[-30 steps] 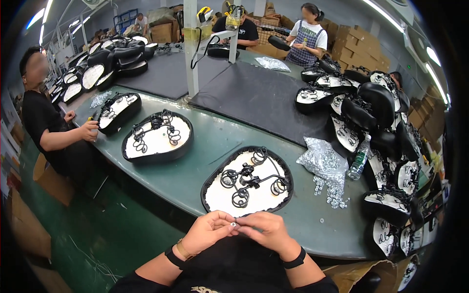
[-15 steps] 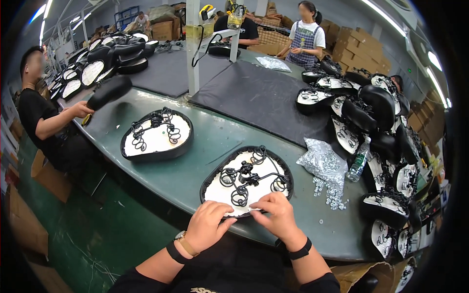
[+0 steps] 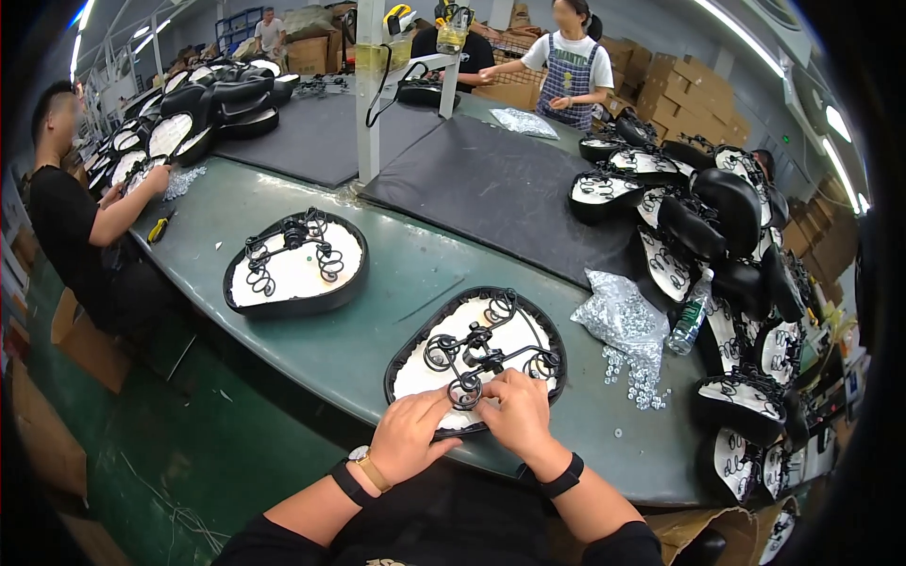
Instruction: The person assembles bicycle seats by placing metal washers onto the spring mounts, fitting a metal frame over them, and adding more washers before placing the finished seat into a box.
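Observation:
A bicycle saddle (image 3: 411,377) lies upside down in front of me, its black rim around a white underside. A black spring frame (image 3: 487,358) with coils sits on it. My left hand (image 3: 411,426) is at the near coil, fingertips close against its left side and thumb apart, low over the saddle's edge. On the coil's other side my right hand (image 3: 517,415) is closed, thumb and fingers pinched together low by the wire. What lies in that pinch is hidden by the fingers. A second upturned saddle (image 3: 298,269) rests farther left on the green table.
To the right lie a clear bag of small metal nuts (image 3: 623,316), loose nuts (image 3: 637,382) and a plastic bottle (image 3: 691,316). Stacked saddles (image 3: 727,203) crowd the right side. A metal post (image 3: 369,104) stands mid-table. A person (image 3: 71,198) works at left beside yellow-handled pliers (image 3: 160,226).
My right hand has moved slightly left and in toward the near coil, and my left fingertips now meet that coil. The person at left has set a saddle down toward the pile.

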`<state>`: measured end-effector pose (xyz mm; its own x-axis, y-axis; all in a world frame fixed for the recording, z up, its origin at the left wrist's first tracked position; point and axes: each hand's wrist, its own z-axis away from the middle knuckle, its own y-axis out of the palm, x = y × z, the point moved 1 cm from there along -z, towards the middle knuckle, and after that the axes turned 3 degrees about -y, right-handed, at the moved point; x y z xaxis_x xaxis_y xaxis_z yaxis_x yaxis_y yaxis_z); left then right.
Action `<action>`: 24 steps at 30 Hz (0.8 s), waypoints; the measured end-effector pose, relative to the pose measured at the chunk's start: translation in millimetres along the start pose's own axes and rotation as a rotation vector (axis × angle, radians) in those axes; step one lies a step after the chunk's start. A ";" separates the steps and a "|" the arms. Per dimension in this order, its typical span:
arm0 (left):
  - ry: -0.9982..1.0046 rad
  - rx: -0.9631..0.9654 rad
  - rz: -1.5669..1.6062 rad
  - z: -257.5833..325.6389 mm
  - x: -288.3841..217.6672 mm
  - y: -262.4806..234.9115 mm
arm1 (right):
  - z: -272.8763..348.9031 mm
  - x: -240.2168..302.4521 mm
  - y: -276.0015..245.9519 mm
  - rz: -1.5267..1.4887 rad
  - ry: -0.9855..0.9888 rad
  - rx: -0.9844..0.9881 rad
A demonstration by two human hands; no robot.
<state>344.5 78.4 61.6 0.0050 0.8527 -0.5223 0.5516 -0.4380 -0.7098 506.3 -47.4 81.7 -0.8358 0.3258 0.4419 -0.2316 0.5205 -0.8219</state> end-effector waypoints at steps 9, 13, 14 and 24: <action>0.033 -0.067 -0.110 -5.3 -7.3 7.6 | -1.3 -0.1 -1.6 -0.043 0.087 0.101; 0.052 -0.050 -0.088 -2.4 -4.0 7.1 | -3.1 -3.5 -11.9 -0.183 0.147 0.241; 0.062 -0.054 -0.083 -2.3 -3.1 5.8 | -3.2 -3.2 -17.4 -0.191 0.075 0.247; 0.011 -0.051 -0.166 -16.9 0.5 -6.3 | -0.9 -0.3 -22.0 0.138 -0.464 0.135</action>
<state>355.1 86.4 73.8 -0.0805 0.9152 -0.3949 0.5877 -0.2764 -0.7604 512.1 -58.3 100.0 -0.9894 -0.0170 0.1443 -0.1399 0.3801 -0.9143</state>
